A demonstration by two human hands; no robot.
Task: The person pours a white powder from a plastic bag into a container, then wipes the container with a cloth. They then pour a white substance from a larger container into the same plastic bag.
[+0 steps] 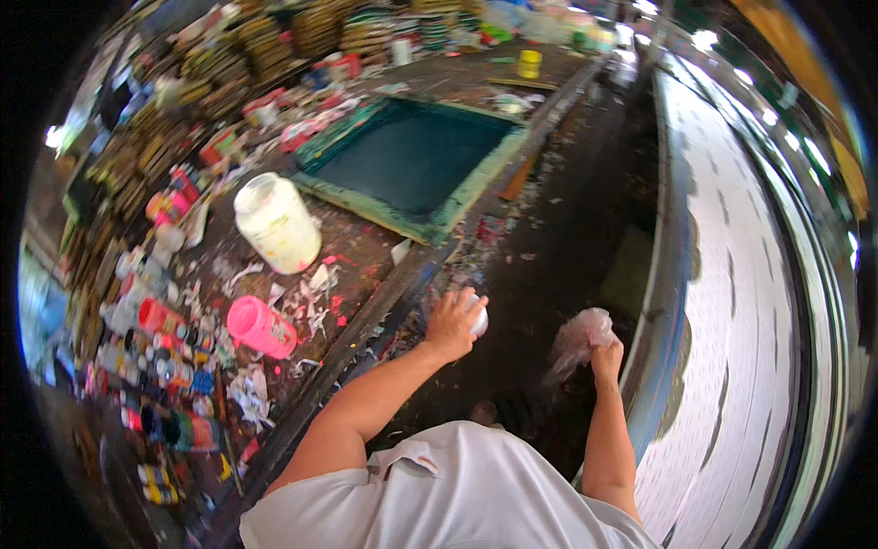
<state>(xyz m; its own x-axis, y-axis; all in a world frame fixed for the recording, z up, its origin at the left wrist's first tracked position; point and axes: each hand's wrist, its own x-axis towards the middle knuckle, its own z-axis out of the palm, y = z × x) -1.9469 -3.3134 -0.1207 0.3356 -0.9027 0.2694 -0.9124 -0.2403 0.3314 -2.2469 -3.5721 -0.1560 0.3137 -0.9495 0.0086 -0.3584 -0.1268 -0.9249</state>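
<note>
In my left hand (pixel 453 322) is a small whitish round item (pixel 481 321), perhaps a cup or roll; the fingers cover most of it. My right hand (pixel 607 357) grips a crumpled translucent plastic bag (pixel 582 336), which hangs off to the left and is blurred. Both hands are over the dark floor (pixel 521 274) between two long tables. On the left table, near my left hand, stand a pink plastic container (pixel 262 328) and a large whitish plastic jar (pixel 278 223), its mouth uncovered. A screen-printing frame (pixel 411 161) with dark green mesh lies beyond them, along the table's edge.
To my right runs a long table (pixel 727 274) covered with white patterned sheeting. Bottles and paint containers (pixel 161 316) crowd the left table (pixel 363 274), among torn paper scraps (pixel 250 394). Stacked frames (pixel 260 48) line the back. A yellow tub (pixel 529 64) stands farther off.
</note>
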